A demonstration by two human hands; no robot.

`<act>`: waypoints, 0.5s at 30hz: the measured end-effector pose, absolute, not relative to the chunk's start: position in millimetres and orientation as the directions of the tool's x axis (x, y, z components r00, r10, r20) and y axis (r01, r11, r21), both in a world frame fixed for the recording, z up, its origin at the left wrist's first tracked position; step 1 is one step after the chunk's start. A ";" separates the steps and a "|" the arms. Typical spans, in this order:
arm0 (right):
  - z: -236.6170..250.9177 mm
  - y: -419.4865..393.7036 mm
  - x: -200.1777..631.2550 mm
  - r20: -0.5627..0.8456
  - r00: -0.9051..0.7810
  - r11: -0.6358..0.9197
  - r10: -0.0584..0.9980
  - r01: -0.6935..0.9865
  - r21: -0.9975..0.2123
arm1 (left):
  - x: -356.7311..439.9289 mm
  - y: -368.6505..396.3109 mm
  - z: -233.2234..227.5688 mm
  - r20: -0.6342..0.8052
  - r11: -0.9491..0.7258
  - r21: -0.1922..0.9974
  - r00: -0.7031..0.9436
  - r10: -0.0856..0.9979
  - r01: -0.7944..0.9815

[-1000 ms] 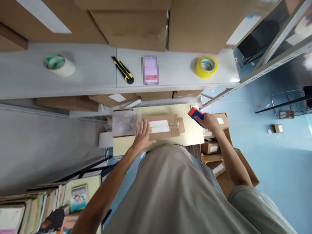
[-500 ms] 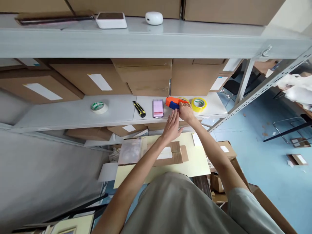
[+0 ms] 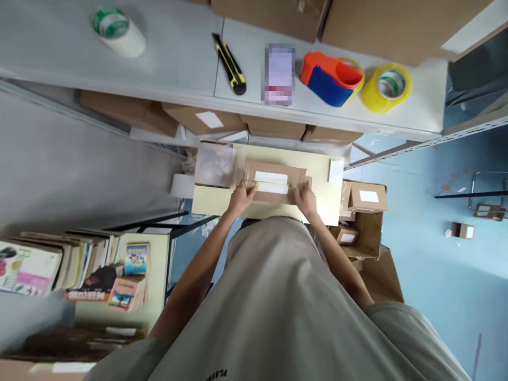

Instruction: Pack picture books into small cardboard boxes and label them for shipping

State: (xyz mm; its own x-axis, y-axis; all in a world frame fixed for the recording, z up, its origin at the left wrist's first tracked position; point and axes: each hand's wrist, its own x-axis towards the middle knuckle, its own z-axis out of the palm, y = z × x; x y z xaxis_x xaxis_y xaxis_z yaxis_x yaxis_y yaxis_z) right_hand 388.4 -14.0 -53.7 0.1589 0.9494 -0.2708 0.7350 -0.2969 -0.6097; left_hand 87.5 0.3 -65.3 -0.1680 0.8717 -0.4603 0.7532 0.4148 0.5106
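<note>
Grey cloth of the person's shirt (image 3: 278, 307) fills the bottom of the view, and two bare arms reach out from it toward a small pale yellow table (image 3: 210, 203). On that table lies a flat brown cardboard box (image 3: 273, 198) with two white strips (image 3: 272, 182) across its top. The left hand (image 3: 241, 198) is on the left end of the box with its fingers curled over the edge, and the right hand (image 3: 305, 200) grips the right end the same way, so both hands hold the box between them. Just beside the box on its left sits a see-through plastic packet (image 3: 214, 164), and a white slip of paper (image 3: 335, 170) lies near the table's right edge. To the right of the table, lower down, stand some open brown boxes (image 3: 367, 211) with white labels, on a blue floor (image 3: 436, 275). To the left, low down, is a row of books (image 3: 59, 270) with bright covers. Farther off, above the table, runs a long grey shelf (image 3: 178, 58). On it, from left to right, are a roll of tape with green print (image 3: 115, 29), a yellow and black knife (image 3: 230, 63), a small blurred purple thing (image 3: 280, 74), an orange and blue tape holder (image 3: 329, 79), and a yellow roll of tape (image 3: 387, 87) that sits just beside the holder. Big brown boxes (image 3: 357, 24) stand at the back of the shelf.
</note>
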 end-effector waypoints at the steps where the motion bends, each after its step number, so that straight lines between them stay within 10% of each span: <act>1: -63.2 -25.8 380.2 -0.319 0.188 -0.354 0.929 0.706 -0.614 | 91.2 -4.8 -68.9 -0.459 0.427 0.514 -0.182 0.870 0.744; 8: -72.4 -24.8 371.9 -0.321 0.350 -0.474 0.880 0.603 -0.642 | 97.7 11.8 -74.2 -0.462 0.477 0.526 -0.234 0.855 0.704; 15: -68.1 -30.1 390.4 -0.296 0.208 -0.360 0.932 0.464 -0.809 | 59.6 20.2 -73.1 -0.448 0.413 0.795 -0.028 0.893 0.445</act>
State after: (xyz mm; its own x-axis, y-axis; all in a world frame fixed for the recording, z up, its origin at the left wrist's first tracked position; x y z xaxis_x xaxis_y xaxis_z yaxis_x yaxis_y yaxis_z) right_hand 390.4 -30.1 -68.1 0.2084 0.9323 -0.2957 0.4644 -0.3604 -0.8090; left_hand 59.6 20.2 -73.1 -0.0281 0.8934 -0.4483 0.4446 0.4129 0.7949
